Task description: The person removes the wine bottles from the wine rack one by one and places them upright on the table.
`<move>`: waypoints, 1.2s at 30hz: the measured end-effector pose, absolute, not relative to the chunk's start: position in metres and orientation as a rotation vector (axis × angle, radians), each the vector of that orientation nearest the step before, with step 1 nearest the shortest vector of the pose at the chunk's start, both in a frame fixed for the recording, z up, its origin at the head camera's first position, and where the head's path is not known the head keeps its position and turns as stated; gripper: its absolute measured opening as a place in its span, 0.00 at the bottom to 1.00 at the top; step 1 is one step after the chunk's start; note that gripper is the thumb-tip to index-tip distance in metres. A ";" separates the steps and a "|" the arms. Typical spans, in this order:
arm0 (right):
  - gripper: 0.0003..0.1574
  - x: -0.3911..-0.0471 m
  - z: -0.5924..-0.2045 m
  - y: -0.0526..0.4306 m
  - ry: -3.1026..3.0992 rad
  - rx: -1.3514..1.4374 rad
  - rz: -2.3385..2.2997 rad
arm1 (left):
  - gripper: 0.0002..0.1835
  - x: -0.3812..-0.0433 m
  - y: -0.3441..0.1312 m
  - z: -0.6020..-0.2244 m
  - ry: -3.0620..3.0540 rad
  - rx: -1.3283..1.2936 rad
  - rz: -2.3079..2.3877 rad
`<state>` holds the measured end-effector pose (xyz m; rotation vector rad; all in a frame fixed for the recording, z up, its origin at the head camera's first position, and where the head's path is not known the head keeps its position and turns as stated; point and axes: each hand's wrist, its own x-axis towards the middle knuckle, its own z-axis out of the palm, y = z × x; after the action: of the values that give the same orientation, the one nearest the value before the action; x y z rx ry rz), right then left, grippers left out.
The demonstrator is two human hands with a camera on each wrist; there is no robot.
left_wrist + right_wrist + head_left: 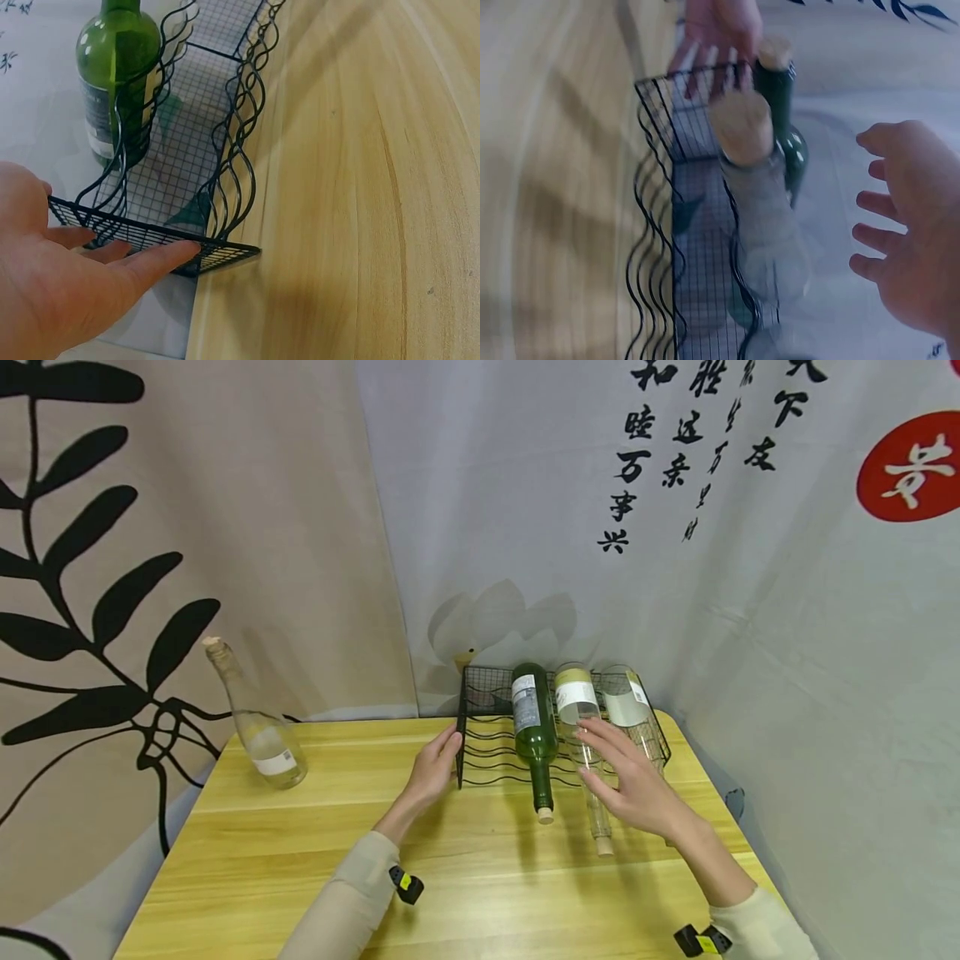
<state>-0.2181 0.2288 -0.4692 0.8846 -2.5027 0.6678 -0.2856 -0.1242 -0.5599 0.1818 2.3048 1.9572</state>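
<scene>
A black wire rack (487, 768) stands on the table, holding a green bottle (536, 739) and two clear bottles (577, 702), (626, 710), their corked necks toward the front. My left hand (431, 772) rests against the rack's left end panel; in the left wrist view its fingers (161, 261) lie straight along the mesh. Over the clear bottles in the head view hovers my right hand (633, 777), fingers spread and holding nothing. The right wrist view shows that hand (919, 225) beside a corked clear bottle (757, 195), a gap between them.
Another clear corked bottle (266, 743) with a white label stands upright at the table's left back. The wooden table (480, 893) ends at a hanging printed cloth (517, 527) behind the rack and to the right.
</scene>
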 end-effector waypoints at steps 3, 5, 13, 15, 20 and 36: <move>0.38 -0.214 -0.471 0.219 -2.498 0.977 0.614 | 0.36 -0.285 -0.125 -0.559 2.297 0.186 1.959; 0.39 -0.212 -0.472 0.214 -2.485 1.039 0.577 | 0.36 -0.285 -0.125 -0.559 2.294 0.190 1.960; 0.41 -0.211 -0.479 0.202 -2.438 1.197 0.454 | 0.35 -0.285 -0.126 -0.559 2.299 0.169 1.958; 0.41 -0.212 -0.481 0.200 -2.430 1.221 0.446 | 0.34 -0.286 -0.126 -0.560 2.303 0.168 1.956; 0.44 -0.214 -0.483 0.197 -2.414 1.289 0.415 | 0.34 -0.286 -0.126 -0.561 2.307 0.168 1.956; 0.39 -0.221 -0.489 0.186 -2.411 1.373 0.176 | 0.34 -0.286 -0.126 -0.560 2.301 0.168 1.950</move>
<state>-0.2210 0.1860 -0.4892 1.3730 -2.4115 0.1760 -0.2863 -0.1264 -0.5602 0.1684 2.3009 1.9500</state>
